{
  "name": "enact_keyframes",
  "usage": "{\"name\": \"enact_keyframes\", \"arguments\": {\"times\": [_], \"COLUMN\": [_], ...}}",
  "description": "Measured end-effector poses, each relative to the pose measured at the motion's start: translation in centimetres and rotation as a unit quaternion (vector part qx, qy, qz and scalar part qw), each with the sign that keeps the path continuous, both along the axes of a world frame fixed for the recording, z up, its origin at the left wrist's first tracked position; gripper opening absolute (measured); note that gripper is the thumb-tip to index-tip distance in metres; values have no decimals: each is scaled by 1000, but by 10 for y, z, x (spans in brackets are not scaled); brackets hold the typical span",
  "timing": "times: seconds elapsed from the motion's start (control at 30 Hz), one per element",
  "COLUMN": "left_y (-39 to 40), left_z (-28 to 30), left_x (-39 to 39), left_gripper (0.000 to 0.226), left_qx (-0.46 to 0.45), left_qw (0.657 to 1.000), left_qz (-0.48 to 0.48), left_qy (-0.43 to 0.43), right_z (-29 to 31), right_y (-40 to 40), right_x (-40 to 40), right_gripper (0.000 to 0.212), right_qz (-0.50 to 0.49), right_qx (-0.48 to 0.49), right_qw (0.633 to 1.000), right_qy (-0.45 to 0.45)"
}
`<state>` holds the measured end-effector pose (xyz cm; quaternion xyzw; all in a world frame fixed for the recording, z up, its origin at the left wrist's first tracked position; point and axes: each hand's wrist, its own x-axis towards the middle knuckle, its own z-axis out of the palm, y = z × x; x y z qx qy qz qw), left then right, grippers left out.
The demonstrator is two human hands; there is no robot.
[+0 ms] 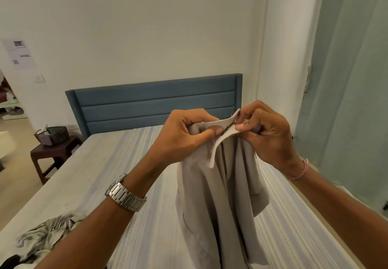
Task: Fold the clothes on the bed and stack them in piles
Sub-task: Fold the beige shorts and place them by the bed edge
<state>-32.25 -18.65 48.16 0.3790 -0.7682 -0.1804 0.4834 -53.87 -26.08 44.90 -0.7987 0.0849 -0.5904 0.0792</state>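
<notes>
Crumpled clothes (45,237) lay at the bed's (100,163) near left edge; our left hand (184,134) and right hand (264,134) pinched the waistband of grey trousers (218,205) hanging lengthwise down between them, over the bed's middle

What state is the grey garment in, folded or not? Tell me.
Not folded: the grey garment hangs loose from its waistband, pinched by the left hand and right hand.

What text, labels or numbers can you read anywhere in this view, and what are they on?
Nothing here can be read.
Paper sheet on the left wall: printed blocks and what looks like a small code square, too small and blurred to read.
Grey garment held up by both hands: no readable tag or print shows at the waistband.
Metal wristwatch: only the bracelet shows, with no dial or brand.
</notes>
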Motion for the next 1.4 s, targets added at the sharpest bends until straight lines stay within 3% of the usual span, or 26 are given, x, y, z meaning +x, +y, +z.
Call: {"name": "enact_keyframes", "arguments": {"times": [0.43,0.8,0.97,1.17,1.27,1.4], "left_y": [2,2,7,6,8,10], "left_z": [5,4,3,3,4,2], "left_x": [-1,3,3,4,1,-7], "left_gripper": [20,21,25,25,23,45], "left_qx": [-102,-113,-124,-112,-68,-12], "left_qw": [985,980,976,977,983,980], "left_qz": [-12,14,29,57,59,78], "left_qy": [-138,-162,-176,-173,-163,-182], "right_z": [-1,1,-3,-9,-10,-15], "right_y": [9,14,13,8,9,11], "right_x": [-10,-13,-17,-17,-16,-13], "right_gripper": [16,22,13,21,15,13], "right_qz": [11,33,23,10,5,-44], "right_qx": [42,134,144,171,173,172], "right_qw": [999,990,989,985,985,984], "right_qy": [20,13,14,11,-1,-7]}}
